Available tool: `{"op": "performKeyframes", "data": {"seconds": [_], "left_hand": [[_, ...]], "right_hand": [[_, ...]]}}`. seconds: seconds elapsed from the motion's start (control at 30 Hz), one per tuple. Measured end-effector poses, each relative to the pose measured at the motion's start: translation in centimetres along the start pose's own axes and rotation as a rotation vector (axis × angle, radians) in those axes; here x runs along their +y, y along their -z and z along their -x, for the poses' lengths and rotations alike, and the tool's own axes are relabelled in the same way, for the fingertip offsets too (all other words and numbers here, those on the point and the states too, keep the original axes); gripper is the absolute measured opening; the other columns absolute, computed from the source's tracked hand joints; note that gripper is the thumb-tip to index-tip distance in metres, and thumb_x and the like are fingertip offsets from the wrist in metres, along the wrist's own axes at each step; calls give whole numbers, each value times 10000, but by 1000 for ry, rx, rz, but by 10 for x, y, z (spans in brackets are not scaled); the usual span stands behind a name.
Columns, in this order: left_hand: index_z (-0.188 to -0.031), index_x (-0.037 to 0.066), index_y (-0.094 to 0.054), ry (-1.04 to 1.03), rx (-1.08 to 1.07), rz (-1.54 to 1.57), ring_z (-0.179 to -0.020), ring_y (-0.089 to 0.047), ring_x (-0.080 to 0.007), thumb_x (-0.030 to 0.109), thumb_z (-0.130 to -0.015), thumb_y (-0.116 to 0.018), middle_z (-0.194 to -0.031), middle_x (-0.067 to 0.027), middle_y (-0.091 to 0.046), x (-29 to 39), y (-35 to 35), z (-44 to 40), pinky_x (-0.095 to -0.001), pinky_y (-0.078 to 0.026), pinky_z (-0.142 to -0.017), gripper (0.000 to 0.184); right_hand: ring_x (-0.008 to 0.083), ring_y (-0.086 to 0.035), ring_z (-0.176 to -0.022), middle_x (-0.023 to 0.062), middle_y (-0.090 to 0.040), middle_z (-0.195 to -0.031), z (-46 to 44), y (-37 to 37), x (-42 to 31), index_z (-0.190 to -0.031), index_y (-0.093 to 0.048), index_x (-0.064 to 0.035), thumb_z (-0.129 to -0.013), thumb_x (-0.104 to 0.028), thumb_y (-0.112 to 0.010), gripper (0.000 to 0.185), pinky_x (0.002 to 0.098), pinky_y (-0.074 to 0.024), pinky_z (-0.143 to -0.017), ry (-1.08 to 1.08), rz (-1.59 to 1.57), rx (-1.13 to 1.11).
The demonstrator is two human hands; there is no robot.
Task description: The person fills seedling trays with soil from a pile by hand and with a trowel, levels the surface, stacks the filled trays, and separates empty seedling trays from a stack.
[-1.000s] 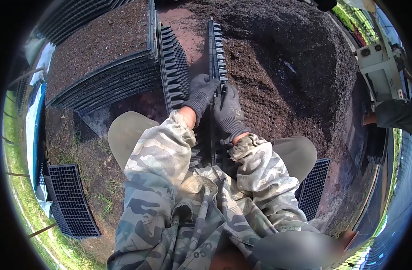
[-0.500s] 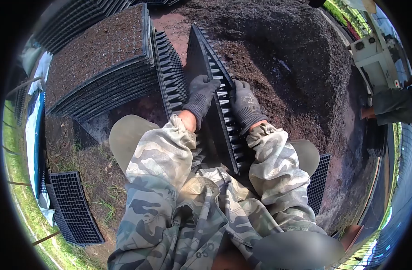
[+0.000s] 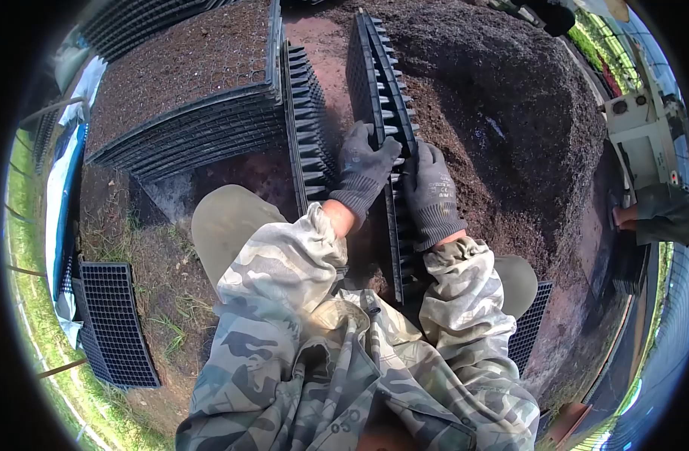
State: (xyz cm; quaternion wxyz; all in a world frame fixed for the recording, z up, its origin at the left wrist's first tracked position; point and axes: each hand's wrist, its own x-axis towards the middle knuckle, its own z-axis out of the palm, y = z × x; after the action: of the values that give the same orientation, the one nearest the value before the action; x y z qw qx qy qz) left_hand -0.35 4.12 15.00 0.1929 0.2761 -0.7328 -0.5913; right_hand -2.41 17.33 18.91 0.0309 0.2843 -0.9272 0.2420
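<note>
Two black plastic seedling trays stand on edge between my hands. The left tray [image 3: 395, 248] and the right tray [image 3: 407, 124] nearly meet at their far ends, with a narrow gap nearer me. My left hand [image 3: 365, 167], in a dark grey knit glove, is closed over the left tray's upper edge, fingertips at the gap. Also gloved, my right hand [image 3: 432, 188] grips the right tray from its outer side, its fingertips partly hidden. Left of them, a stack of nested trays [image 3: 308, 124] stands on edge, cell bottoms facing right.
A pile of soil-filled trays [image 3: 186, 60] stands at the upper left. Dark potting soil [image 3: 502, 113] is heaped on the right. Another seedling tray [image 3: 117, 323] lies at the lower left. A person's sleeve [image 3: 664, 213] shows at the right edge near a pale machine [image 3: 641, 139].
Both hands and the upright trays appear shifted slightly right in view, partly because the view itself moved. My left hand has slid toward the gap, now closer to my right hand.
</note>
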Motion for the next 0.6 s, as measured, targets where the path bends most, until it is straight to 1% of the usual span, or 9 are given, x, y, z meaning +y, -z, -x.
{"op": "performKeyframes", "data": {"seconds": [0.1,0.13,0.17,0.2,0.3,0.33,0.43,0.5,0.6], "left_hand": [[-811,-40,-611,-100,61,4,-872,-597,-294,276,-687,-707,-944,-182,-605,-25,0,-1,-372,-471,-801,353],[-830,-17,-615,20,-3,-143,-788,-570,-236,241,-722,-695,-868,-136,-604,-39,0,1,-353,-463,-739,291],[-850,6,-620,126,-60,-285,-704,-544,-179,206,-758,-683,-791,-90,-604,-42,1,-2,-334,-454,-677,229],[-813,-3,-610,335,-169,-35,-710,-532,-159,176,-775,-644,-740,-65,-582,-13,11,2,-329,-443,-671,186],[-809,13,-646,357,-107,390,-621,-551,-111,121,-802,-624,-708,-31,-611,-33,19,-7,-278,-445,-589,111],[-816,20,-653,338,-78,643,-608,-531,-74,96,-806,-609,-709,4,-601,-27,21,-8,-229,-421,-575,88],[-839,-6,-641,217,-90,378,-634,-515,-72,60,-815,-590,-729,10,-599,-16,20,-12,-232,-420,-599,86],[-878,-17,-638,208,-114,520,-668,-509,-78,57,-816,-589,-760,7,-599,-7,20,-15,-236,-422,-633,108],[-963,-25,-639,-15,-172,496,-701,-505,-92,53,-816,-580,-815,0,-600,24,25,-15,-236,-424,-673,176]], "right_hand": [[394,-583,-1007,239,-509,-1189,4,-18,-1,-1253,-437,5,-846,-150,-567,455,447,-515,-821,-45,30,-95],[399,-576,-1026,255,-501,-1197,2,-48,16,-1267,-431,-14,-859,-157,-554,449,461,-505,-845,-210,52,-298],[401,-573,-1035,249,-499,-1210,10,-61,31,-1280,-424,-40,-875,-176,-541,443,467,-496,-867,-181,19,-170],[400,-573,-1033,246,-498,-1214,5,-48,29,-1283,-422,-50,-882,-184,-531,437,465,-494,-870,-209,50,-139],[386,-579,-1026,230,-496,-1224,1,-24,50,-1296,-416,-64,-907,-213,-499,425,457,-496,-856,-322,57,-59],[385,-581,-1019,225,-499,-1220,1,-18,56,-1291,-423,-63,-907,-214,-502,420,455,-500,-848,-306,48,-5],[385,-584,-1007,221,-504,-1210,-1,-3,58,-1279,-437,-61,-906,-213,-506,409,449,-505,-836,-248,97,94],[381,-586,-1000,214,-511,-1200,3,17,53,-1269,-448,-61,-902,-213,-510,403,441,-509,-827,-236,120,185],[366,-589,-994,181,-529,-1187,6,57,69,-1251,-459,-64,-888,-206,-524,395,437,-512,-814,-285,95,416]]}}
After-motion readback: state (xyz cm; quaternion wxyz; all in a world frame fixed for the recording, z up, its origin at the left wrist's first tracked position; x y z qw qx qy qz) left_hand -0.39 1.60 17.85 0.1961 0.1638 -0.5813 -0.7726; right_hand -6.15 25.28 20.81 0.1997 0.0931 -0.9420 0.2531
